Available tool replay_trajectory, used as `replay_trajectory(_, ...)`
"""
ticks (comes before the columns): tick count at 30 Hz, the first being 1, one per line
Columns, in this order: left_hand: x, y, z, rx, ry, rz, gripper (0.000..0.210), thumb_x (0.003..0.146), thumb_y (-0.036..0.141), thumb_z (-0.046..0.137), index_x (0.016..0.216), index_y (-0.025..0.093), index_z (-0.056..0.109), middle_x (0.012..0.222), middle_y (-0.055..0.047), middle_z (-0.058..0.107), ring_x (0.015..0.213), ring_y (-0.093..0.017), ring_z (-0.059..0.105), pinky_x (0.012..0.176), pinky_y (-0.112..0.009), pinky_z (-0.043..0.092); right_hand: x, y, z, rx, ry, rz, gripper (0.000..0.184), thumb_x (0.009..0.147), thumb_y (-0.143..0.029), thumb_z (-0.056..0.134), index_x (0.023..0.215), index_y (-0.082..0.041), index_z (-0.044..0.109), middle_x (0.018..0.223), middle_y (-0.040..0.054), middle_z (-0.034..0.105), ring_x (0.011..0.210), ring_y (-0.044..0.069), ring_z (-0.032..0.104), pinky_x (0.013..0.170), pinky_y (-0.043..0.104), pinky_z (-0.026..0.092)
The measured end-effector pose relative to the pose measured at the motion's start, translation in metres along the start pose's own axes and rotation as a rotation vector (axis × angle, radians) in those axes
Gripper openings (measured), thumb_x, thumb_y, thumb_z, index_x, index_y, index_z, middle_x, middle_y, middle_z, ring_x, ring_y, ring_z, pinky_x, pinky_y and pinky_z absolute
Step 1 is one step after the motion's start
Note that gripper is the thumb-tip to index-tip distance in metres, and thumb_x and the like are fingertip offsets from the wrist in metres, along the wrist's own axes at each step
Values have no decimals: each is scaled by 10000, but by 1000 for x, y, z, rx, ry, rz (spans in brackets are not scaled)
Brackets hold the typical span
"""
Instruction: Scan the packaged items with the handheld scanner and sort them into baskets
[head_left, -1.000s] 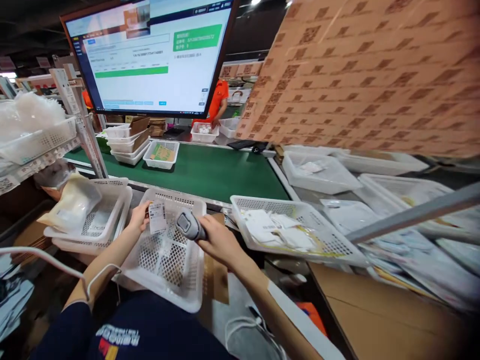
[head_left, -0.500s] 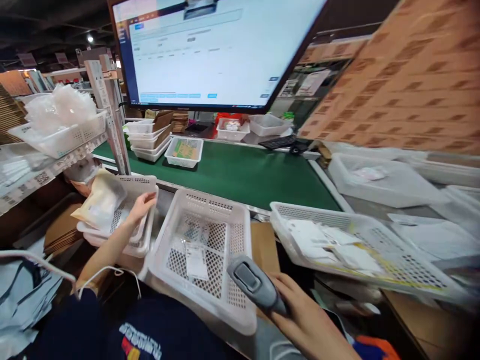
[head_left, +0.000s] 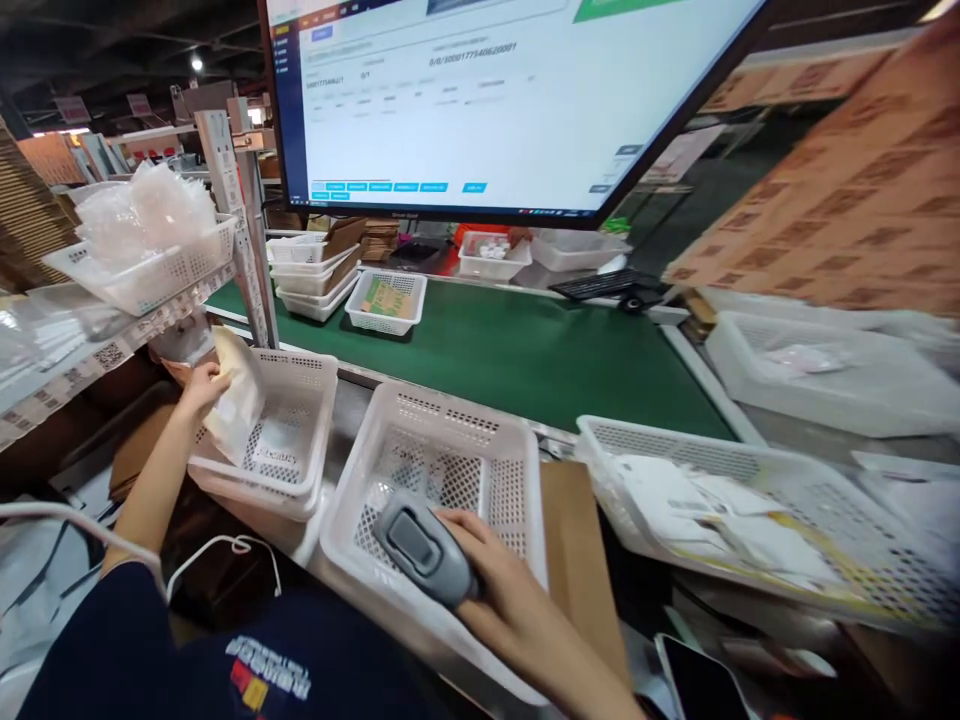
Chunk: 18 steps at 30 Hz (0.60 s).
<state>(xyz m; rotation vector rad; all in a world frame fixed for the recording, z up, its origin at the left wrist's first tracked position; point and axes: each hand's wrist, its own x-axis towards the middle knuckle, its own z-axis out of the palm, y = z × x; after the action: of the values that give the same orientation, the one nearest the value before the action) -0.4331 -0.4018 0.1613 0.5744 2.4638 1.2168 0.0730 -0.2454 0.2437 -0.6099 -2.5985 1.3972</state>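
My right hand (head_left: 510, 605) holds a grey barcode scanner (head_left: 424, 545) over the near rim of a white perforated basket (head_left: 517, 480) in front of me. My left hand (head_left: 199, 383) grips a cream plastic pouch (head_left: 234, 400) standing at the left edge of a stack of white baskets (head_left: 300, 450) on my left. The slip that lay in the middle basket is hidden behind the scanner.
A green conveyor belt (head_left: 525, 350) runs behind the baskets, carrying a small basket (head_left: 386, 300) with green goods. A large monitor (head_left: 495, 100) hangs overhead. A basket of white packets (head_left: 750, 510) sits at the right. A shelf basket of clear bags (head_left: 142, 250) stands on the left.
My left hand dropped the label slip into the middle basket, then reached left and took the cream pouch. My right hand drew the scanner back, then forward over the basket. The screen changed.
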Motion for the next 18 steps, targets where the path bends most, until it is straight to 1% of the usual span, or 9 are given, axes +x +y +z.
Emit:
replay_trajectory(2, -6, 35, 10, -79, -33, 96, 147, 704, 255, 738, 765, 184, 624, 724, 19, 608, 699, -160, 543, 691, -253, 403, 29, -26, 5, 31, -12, -76, 469, 759, -121, 552, 1188, -211, 720, 1226, 121, 658, 1051, 263, 686, 909, 384, 572)
replay_trajectory(5, -30, 90, 20, -136, -58, 263, 152, 707, 289, 720, 781, 187, 637, 767, 2, 640, 738, -175, 579, 722, -272, 426, 59, -56, 6, 79, 0, -180, 254, 781, -101, 565, 1000, -202, 644, 1041, 60, 622, 897, 207, 624, 777, 317, 496)
replay_trajectory(7, -53, 122, 28, -142, -53, 338, 151, 718, 297, 702, 811, 187, 654, 801, -13, 672, 777, -191, 618, 749, -286, 444, 67, -67, 1, 103, 22, -250, 184, 787, -99, 578, 939, -203, 590, 974, 39, 592, 856, 192, 586, 743, 302, 455)
replay_trajectory(9, -77, 147, 38, -174, -60, 409, 176, 735, 318, 696, 851, 189, 673, 839, -25, 698, 809, -205, 647, 774, -297, 462, 65, -73, -8, 116, 46, -292, 178, 792, -93, 584, 930, -205, 569, 973, 34, 595, 855, 187, 575, 749, 300, 445)
replay_trajectory(11, -99, 169, 51, -229, -85, 474, 209, 753, 364, 709, 875, 196, 684, 852, -30, 710, 816, -212, 658, 782, -301, 477, 52, -73, -20, 115, 67, -291, 177, 806, -91, 596, 940, -204, 574, 1017, 45, 622, 876, 189, 582, 779, 306, 462)
replay_trajectory(13, -120, 187, 67, -286, -112, 506, 240, 756, 419, 724, 863, 208, 683, 831, -27, 711, 799, -214, 657, 773, -302, 490, 30, -69, -34, 114, 101, -271, 149, 843, -111, 626, 957, -202, 592, 1037, 57, 638, 892, 194, 591, 790, 307, 479)
replay_trajectory(16, -147, 205, 92, -352, -137, 442, 315, 711, 514, 745, 835, 234, 671, 798, -27, 720, 788, -238, 675, 750, -314, 519, -15, -55, -59, 110, 192, -227, 106, 905, -188, 689, 1001, -195, 644, 1034, 62, 647, 925, 197, 610, 795, 293, 496)
replay_trajectory(18, -163, 206, 113, -370, -161, 365, 392, 667, 592, 744, 860, 258, 673, 825, -44, 754, 816, -282, 711, 761, -356, 555, -47, -37, -81, 85, 296, -169, 176, 929, -292, 759, 1047, -189, 680, 1066, 66, 661, 955, 201, 624, 825, 299, 513)
